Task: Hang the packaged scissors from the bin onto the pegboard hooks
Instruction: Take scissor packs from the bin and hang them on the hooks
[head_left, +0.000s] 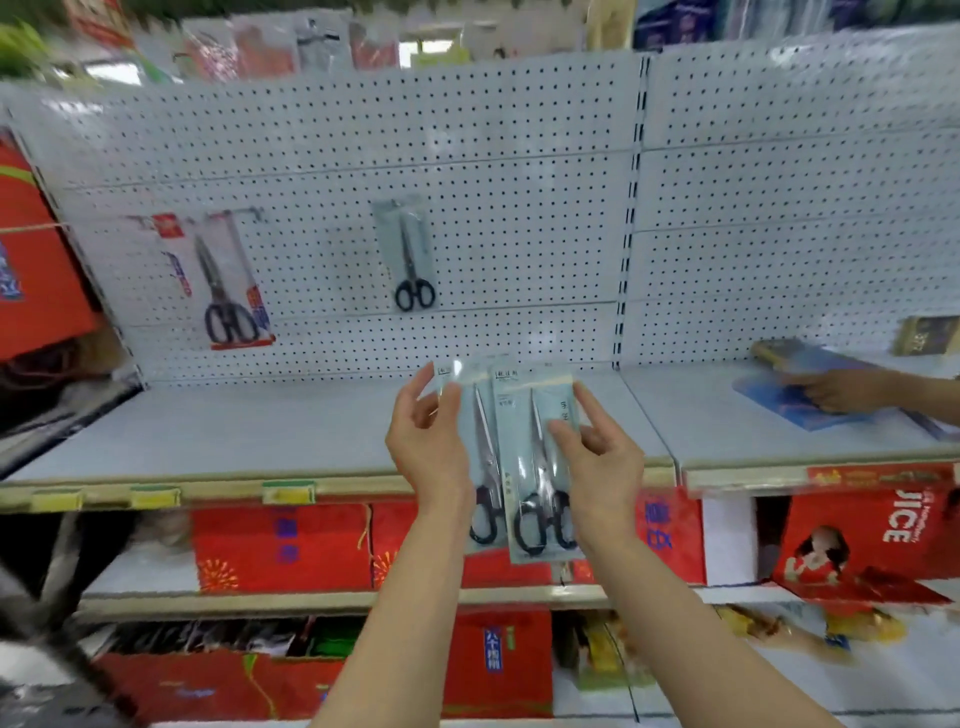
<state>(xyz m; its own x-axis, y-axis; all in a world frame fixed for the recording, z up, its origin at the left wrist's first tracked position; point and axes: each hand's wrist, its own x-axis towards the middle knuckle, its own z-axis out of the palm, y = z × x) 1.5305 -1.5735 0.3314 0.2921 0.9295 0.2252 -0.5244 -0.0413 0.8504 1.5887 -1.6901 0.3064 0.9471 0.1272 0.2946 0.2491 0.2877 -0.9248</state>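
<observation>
White pegboard (519, 130) over a pale shelf (234, 431), two scissor packs hung far left, and I've my left hand (426, 441) and right hand (597, 457) each pinching a scissors pack (535, 467).

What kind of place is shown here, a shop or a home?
Most likely a shop aisle: packaged scissors hang on a white pegboard, price-tag holders line the shelf edge, and red gift boxes fill the shelves below.

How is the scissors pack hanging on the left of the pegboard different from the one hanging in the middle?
The left pack has a white card with red trim at top and bottom; the middle pack is plain pale grey-blue. The left pack looks larger, with bulkier scissors, and hangs tilted; the middle pack is slimmer and hangs nearly straight. Both hold black-handled scissors, blades up, on the white pegboard.
</observation>
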